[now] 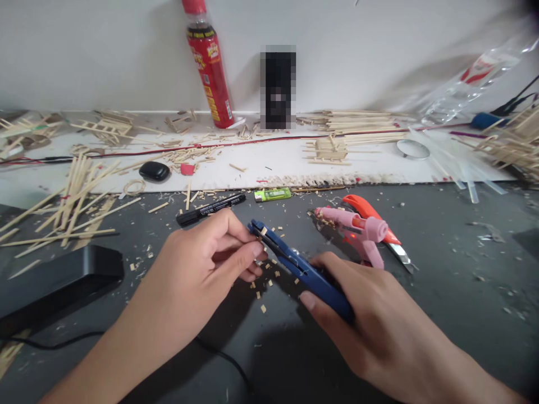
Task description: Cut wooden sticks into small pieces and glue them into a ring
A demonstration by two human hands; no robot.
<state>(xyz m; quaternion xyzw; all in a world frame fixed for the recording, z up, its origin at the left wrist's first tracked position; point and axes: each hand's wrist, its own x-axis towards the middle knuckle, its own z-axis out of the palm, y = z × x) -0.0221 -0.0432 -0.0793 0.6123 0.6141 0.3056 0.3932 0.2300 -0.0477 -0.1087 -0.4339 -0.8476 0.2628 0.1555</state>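
Note:
My left hand is closed in a pinch at the middle of the desk. Between its fingertips is a short thin wooden stick, mostly hidden by the fingers. A pale stick end shows at the jaws of a blue hand cutter. My right hand is wrapped around the cutter's handles, and the tool slants up and left to meet the left fingertips. Below the jaws, several small cut wood bits lie scattered on the dark desk.
Behind the hands lie a black marker, a green lighter, a pink glue gun and an orange utility knife. Loose sticks and a black case are left. A red bottle leans against the wall.

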